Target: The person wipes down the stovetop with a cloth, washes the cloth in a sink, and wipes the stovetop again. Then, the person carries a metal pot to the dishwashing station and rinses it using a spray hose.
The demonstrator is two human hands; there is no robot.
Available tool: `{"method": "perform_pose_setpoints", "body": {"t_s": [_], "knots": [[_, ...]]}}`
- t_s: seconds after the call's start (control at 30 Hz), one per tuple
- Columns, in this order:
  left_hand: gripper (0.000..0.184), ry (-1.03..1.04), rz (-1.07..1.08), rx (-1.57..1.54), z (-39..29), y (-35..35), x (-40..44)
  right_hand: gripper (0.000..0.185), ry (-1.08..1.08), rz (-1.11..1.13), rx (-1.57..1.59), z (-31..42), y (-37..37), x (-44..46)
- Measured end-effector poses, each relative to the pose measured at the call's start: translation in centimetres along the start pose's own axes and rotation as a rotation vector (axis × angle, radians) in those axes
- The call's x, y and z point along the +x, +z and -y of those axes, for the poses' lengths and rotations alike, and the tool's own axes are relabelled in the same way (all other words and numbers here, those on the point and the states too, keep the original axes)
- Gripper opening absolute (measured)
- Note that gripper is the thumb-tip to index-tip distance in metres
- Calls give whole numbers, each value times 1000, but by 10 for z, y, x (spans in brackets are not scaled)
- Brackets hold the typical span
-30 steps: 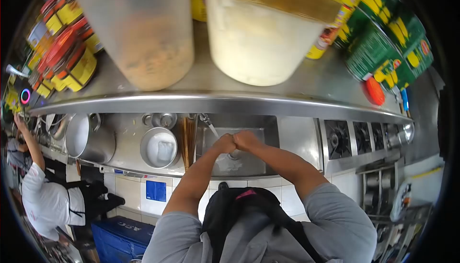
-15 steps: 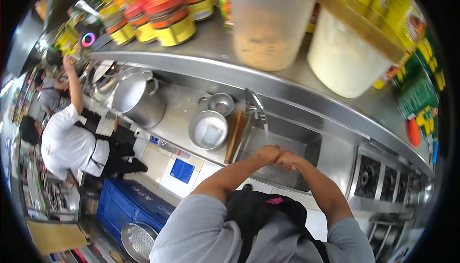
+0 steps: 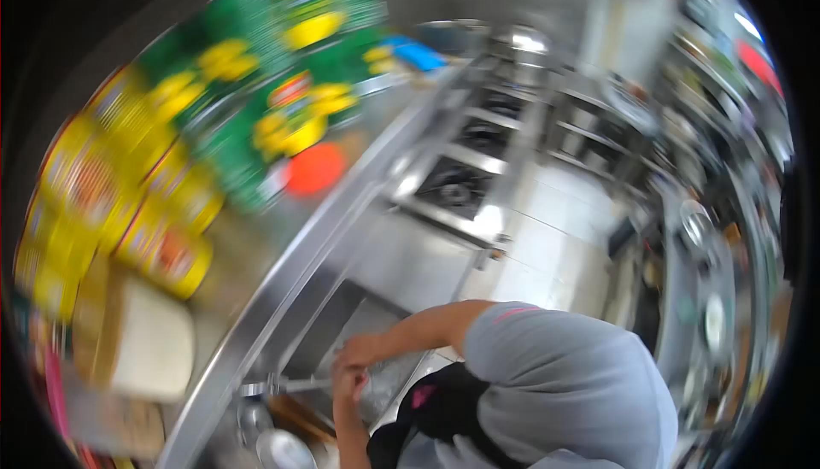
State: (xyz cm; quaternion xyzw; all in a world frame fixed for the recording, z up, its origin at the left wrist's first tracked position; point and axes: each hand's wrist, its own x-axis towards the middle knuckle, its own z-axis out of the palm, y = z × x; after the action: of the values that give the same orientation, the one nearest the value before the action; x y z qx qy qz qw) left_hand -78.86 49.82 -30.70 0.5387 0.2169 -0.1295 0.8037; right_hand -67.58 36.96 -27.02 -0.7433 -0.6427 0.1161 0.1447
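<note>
My left hand (image 3: pixel 347 378) and my right hand (image 3: pixel 360 350) are close together over the metal sink (image 3: pixel 318 325), seeming to touch. The right hand sits beyond the left. Blur smears the fingers, so I cannot make out their pose or anything between them. A small pinkish patch shows beside the left hand, too unclear to name. Just to the left, the tap (image 3: pixel 260 388) reaches out over the basin, its spout or water stream ending near my hands.
Several burners (image 3: pixel 453 189) line the counter beyond the sink. Yellow cans (image 3: pixel 162 247), green packages (image 3: pixel 316 119) and a white tub (image 3: pixel 154 337) crowd the shelf on the left. A metal pot (image 3: pixel 284 450) stands near the tap. White floor tiles (image 3: pixel 547 221) run between counters.
The view has swung right, bringing the burners and far kitchen into sight; the co-worker in white has left the frame. My hands remain together over the sink.
</note>
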Motion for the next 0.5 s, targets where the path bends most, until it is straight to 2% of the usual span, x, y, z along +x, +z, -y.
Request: {"method": "perform_pose_setpoints", "body": {"t_s": [0.07,0.13,0.27,0.3,0.37,0.4,0.5], "knots": [[50,472,-397,717,6,15,-9,31,390,70,197,-10,10,-12],[50,526,-293,869,11,28,1,29,509,105,252,-11,21,-15],[49,703,-244,1353,18,23,-14,26,504,255,327,12,39,-3],[49,704,-233,1362,7,32,-21,25,480,294,360,18,43,4],[30,257,-125,1541,-23,62,-26,24,396,374,435,31,43,11],[30,180,-92,1529,-26,61,-20,23,359,391,459,35,43,16],[29,94,12,1117,-19,45,0,21,335,348,430,33,47,30]]}}
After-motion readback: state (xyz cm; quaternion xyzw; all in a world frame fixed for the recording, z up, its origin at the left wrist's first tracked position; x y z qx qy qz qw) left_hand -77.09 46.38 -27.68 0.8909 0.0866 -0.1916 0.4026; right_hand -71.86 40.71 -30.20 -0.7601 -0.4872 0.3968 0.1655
